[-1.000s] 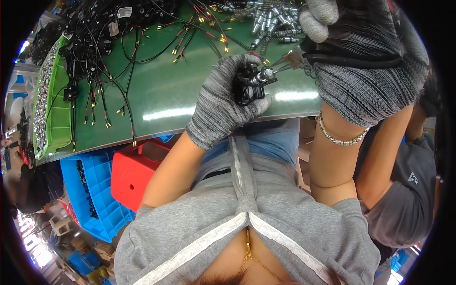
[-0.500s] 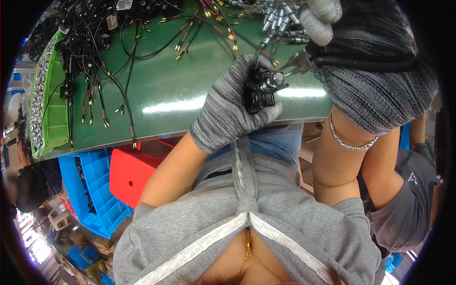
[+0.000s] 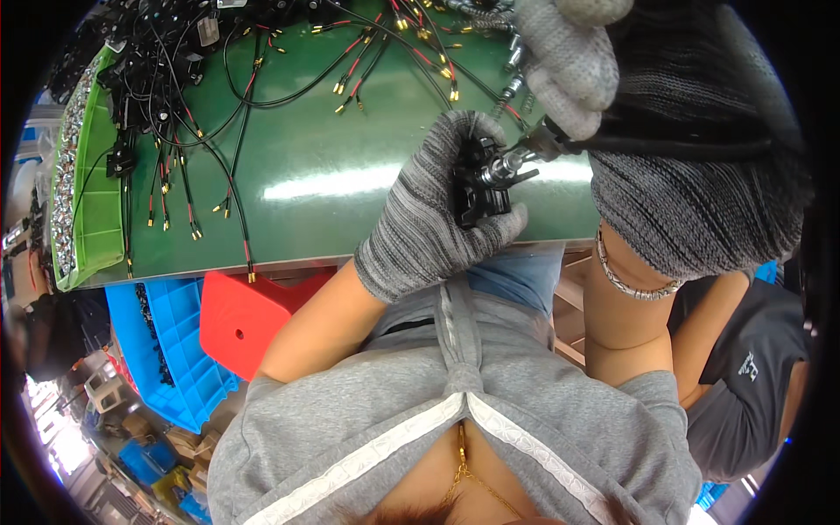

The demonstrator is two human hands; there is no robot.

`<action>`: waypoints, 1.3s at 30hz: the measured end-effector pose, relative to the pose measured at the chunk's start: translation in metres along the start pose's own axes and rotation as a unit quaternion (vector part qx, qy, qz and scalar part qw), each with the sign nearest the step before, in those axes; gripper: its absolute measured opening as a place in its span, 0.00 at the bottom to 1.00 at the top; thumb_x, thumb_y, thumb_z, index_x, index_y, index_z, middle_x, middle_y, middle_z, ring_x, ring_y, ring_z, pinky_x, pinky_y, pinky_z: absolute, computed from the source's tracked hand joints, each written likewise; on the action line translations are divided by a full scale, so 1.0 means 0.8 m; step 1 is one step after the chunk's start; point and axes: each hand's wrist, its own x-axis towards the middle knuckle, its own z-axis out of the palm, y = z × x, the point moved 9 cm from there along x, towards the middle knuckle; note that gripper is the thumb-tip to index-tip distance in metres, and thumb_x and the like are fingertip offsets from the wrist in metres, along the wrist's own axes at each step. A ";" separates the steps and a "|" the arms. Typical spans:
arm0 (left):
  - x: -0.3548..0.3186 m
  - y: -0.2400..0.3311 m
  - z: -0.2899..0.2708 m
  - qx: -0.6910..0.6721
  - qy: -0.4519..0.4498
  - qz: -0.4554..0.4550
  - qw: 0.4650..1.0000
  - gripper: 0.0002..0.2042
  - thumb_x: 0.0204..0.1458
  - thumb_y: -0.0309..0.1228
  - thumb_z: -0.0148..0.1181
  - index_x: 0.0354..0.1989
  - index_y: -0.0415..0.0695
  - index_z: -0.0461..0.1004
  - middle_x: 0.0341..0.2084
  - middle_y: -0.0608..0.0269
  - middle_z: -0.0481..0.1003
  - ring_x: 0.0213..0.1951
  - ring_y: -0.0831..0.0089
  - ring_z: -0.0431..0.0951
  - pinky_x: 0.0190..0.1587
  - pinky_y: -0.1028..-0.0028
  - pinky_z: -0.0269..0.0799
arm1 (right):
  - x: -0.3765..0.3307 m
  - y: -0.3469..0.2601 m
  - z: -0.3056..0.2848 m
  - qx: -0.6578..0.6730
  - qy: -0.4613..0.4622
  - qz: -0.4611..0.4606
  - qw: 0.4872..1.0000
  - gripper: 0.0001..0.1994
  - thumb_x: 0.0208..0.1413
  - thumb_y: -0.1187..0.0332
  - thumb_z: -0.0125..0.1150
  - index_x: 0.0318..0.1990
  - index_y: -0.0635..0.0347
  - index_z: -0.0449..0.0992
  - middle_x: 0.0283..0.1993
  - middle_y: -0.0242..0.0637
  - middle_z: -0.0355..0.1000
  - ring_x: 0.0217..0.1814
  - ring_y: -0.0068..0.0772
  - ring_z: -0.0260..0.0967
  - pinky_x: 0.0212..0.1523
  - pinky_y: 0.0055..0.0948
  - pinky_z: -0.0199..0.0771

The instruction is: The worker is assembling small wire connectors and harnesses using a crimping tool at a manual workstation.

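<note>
The green surface (image 3: 350, 188) spreads before me, black wires (image 3: 188, 131) heaped at its far left. My right hand (image 3: 691, 166) — gloved, fingers pressed together — grips a tool (image 3: 534, 144). My left hand (image 3: 433, 214) pinches a small black connector (image 3: 481, 188) over the near edge.

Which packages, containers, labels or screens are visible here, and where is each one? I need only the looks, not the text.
Green tray: left end of the green table, long, shallow, bright green.
Blue crates: under the table's left part, ribbed, bright blue.
Red box: beside the blue crates, under the table edge, plain red with a small hole.
Small white tag: among the black wires at the top, pale rectangle.
Screens: none visible.
</note>
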 end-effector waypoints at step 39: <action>0.011 0.006 -0.002 -0.068 -0.007 0.009 0.998 0.29 0.37 0.22 0.71 0.51 0.46 0.66 0.42 0.66 0.70 0.43 0.75 0.72 0.47 0.73 0.72 | -0.052 -0.153 -0.078 -0.642 0.173 0.128 0.736 0.19 0.53 0.62 0.61 0.50 0.60 0.69 0.38 0.26 0.73 0.38 0.16 0.69 0.40 0.17 0.70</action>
